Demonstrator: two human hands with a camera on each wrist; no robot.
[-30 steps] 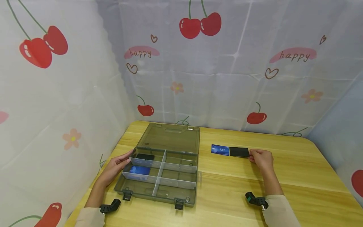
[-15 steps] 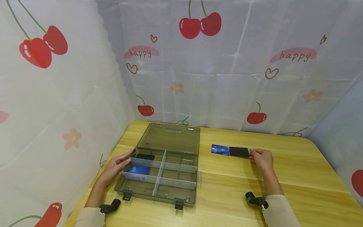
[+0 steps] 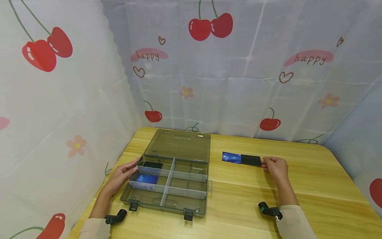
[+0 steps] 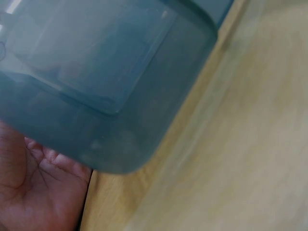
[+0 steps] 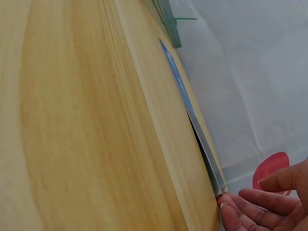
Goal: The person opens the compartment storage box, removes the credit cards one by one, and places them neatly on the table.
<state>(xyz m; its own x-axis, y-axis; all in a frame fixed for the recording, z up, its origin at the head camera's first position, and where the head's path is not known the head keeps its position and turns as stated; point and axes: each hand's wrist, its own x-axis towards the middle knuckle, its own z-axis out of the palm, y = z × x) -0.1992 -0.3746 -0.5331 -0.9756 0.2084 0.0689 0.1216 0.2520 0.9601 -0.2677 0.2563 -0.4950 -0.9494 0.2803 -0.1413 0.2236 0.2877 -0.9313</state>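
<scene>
A smoky clear plastic organizer box (image 3: 185, 184) lies with its lid spread back on the table. My left hand (image 3: 117, 179) rests against its left wall, fingers extended at the rear corner; in the left wrist view the palm (image 4: 43, 192) shows beside the box's underside corner. To the right, my right hand (image 3: 276, 167) pinches the right end of a black card (image 3: 250, 160). A blue VIP card (image 3: 231, 157) touches that card's left end. In the right wrist view, the fingertips (image 5: 222, 198) meet the card's near end. Their exact grip is partly hidden.
Dividers split the box into several compartments. Another black card (image 3: 153, 165) lies in the rear left one, another blue card (image 3: 147, 179) in the middle left one. Two latches (image 3: 188, 215) stick out at the box's front. A cherry-print curtain (image 3: 221, 99) hangs behind the table.
The black card and the blue card have slid very slightly left at the right hand. The left hand and the box have stayed put.
</scene>
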